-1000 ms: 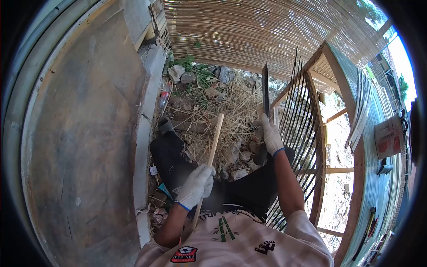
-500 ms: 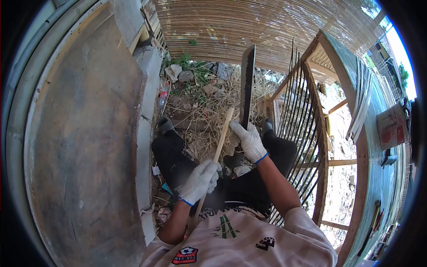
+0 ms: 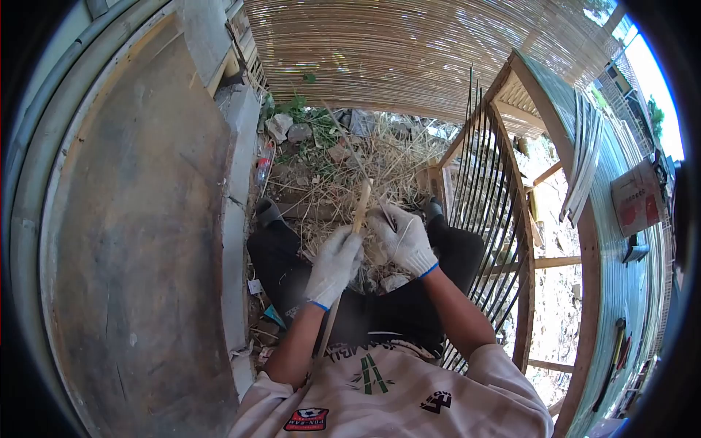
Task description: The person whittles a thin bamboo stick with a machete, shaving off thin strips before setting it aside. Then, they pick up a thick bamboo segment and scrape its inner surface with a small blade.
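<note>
My left hand [image 3: 334, 264], in a white knit glove with a blue cuff, is wrapped round a pale bamboo strip [image 3: 362, 203]. The strip runs from beneath my forearm up past my fingers, its upper end free. My right hand [image 3: 401, 239], gloved the same way, grips a machete by its handle. Seen nearly edge-on, the machete's blade [image 3: 350, 148] shows as a thin dark line slanting to the upper left, passing close by the strip's top end. The handle is mostly hidden in my right fist. Both hands are close together above my lap.
On the left stands a large worn wooden board [image 3: 146, 219]. Dry straw and shavings [image 3: 394, 157] cover the ground ahead, with stones [image 3: 279, 126] behind. At right, thin dark rods [image 3: 496, 197] lean by a wooden frame [image 3: 527, 292]. A slatted bamboo screen [image 3: 380, 58] closes the back.
The machete has swung from upright, broad side showing, to slanting left nearly edge-on. My right hand has turned and moved down slightly; my left hand has moved up the strip, nearer its top.
</note>
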### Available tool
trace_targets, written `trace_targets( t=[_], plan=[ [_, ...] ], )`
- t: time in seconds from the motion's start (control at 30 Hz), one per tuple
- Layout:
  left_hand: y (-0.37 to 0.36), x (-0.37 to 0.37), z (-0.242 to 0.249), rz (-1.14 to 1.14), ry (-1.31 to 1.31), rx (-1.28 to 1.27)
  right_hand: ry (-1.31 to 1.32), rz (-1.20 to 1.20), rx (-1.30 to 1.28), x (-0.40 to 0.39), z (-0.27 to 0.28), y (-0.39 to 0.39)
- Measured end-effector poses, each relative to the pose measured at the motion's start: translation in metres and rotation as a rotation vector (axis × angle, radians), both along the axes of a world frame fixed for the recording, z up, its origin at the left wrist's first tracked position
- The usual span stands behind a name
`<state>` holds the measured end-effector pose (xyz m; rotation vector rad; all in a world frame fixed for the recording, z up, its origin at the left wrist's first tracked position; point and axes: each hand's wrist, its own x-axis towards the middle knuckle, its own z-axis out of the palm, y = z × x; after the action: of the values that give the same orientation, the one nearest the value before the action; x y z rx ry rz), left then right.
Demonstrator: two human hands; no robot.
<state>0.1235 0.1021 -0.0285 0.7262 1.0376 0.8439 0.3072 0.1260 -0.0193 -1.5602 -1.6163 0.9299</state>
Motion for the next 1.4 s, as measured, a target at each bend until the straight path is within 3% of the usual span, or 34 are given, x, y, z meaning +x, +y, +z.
trace_targets(
  t=[0.03,0.1,0.17,0.3,0.47,0.7,1.1,1.17,1.3,1.4],
  plan=[
    [0.001,0.001,0.000,-0.007,0.000,-0.004,-0.207,0.065,0.136,0.003,0.003,-0.005],
    [0.002,0.000,0.001,0.002,-0.003,-0.045,-0.164,0.081,0.147,0.004,0.001,-0.013],
    [0.001,-0.002,-0.005,-0.004,-0.002,-0.038,-0.398,0.144,0.167,0.005,-0.004,-0.017],
    [-0.006,0.000,-0.002,-0.030,0.093,0.036,-0.482,0.185,0.172,0.008,-0.016,-0.020],
    [-0.007,0.000,-0.022,-0.028,0.050,-0.052,-0.610,0.190,0.168,0.007,-0.015,-0.016],
    [-0.006,0.000,-0.038,0.009,-0.060,-0.147,-0.657,0.191,0.160,0.013,-0.032,0.000],
    [-0.020,-0.015,-0.053,0.042,-0.028,-0.199,-0.643,0.324,0.207,0.015,-0.058,0.014],
    [-0.041,-0.030,-0.041,0.045,-0.032,-0.240,-0.727,0.166,0.069,0.028,-0.064,0.024],
    [-0.088,-0.064,-0.025,0.021,-0.012,-0.350,-0.511,-0.290,-0.207,0.106,-0.068,0.060],
    [-0.082,-0.063,-0.025,0.045,-0.142,-0.335,-0.347,-0.249,-0.151,0.090,-0.029,0.044]
  ],
)
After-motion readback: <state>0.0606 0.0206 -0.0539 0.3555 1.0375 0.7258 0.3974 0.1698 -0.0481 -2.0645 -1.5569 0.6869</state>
